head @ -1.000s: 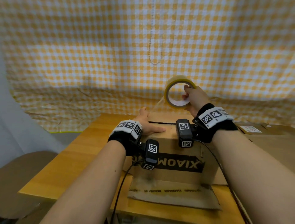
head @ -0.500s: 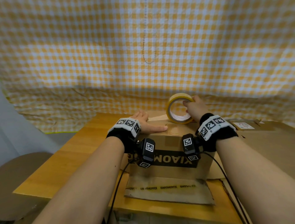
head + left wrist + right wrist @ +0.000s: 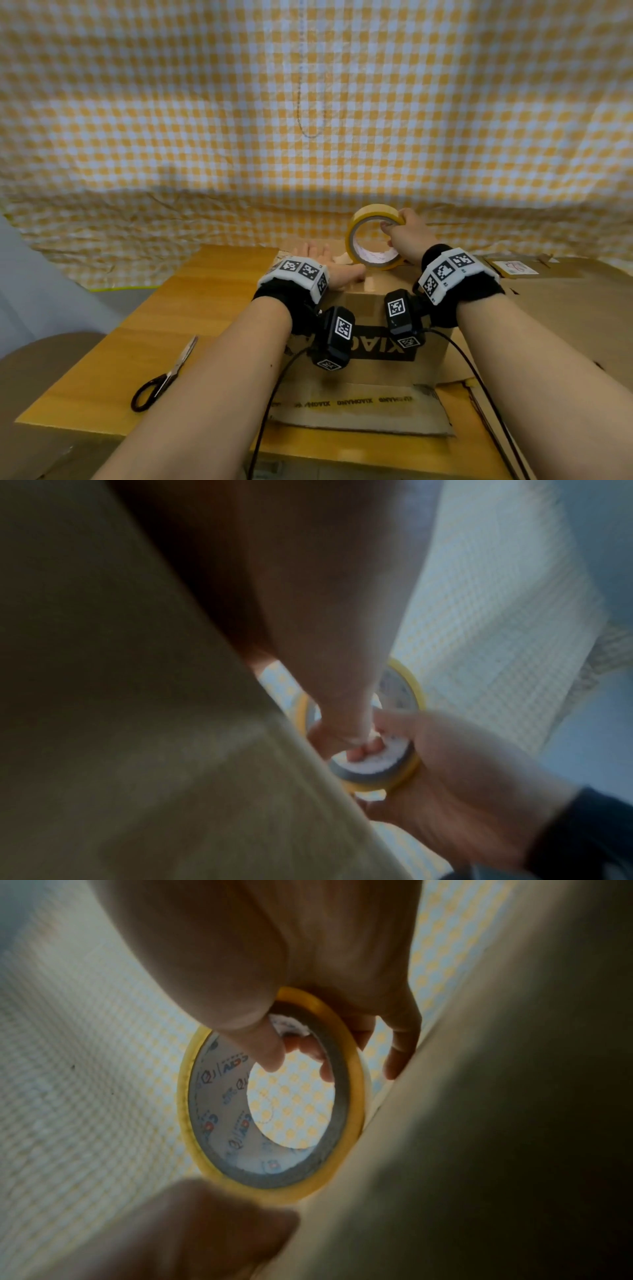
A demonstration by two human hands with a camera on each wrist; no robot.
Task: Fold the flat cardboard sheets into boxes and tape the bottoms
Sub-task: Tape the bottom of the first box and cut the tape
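**Tape roll meeting the upturned bottom of the box**

The person's right hand (image 3: 407,236) is gripping the yellow ring-shaped roll of packing tape (image 3: 373,238), thumb hooked inside the core and fingers curled over the rim, and is holding the roll on edge against the top face of the brown printed cardboard box (image 3: 370,339). The box is standing on the wooden table (image 3: 205,308) directly under both hands, a loose flap lying flat on the near side. Just beside the roll, the left hand (image 3: 334,270) is lying flat with its fingers straight, pressing the box top down.

The step in hand appears to be taping the bottom seam. The next move probably calls for drawing the roll along the seam while the left hand pins the stuck end, then cutting; black-handled scissors (image 3: 164,377) are lying on the table, well left of the left hand.
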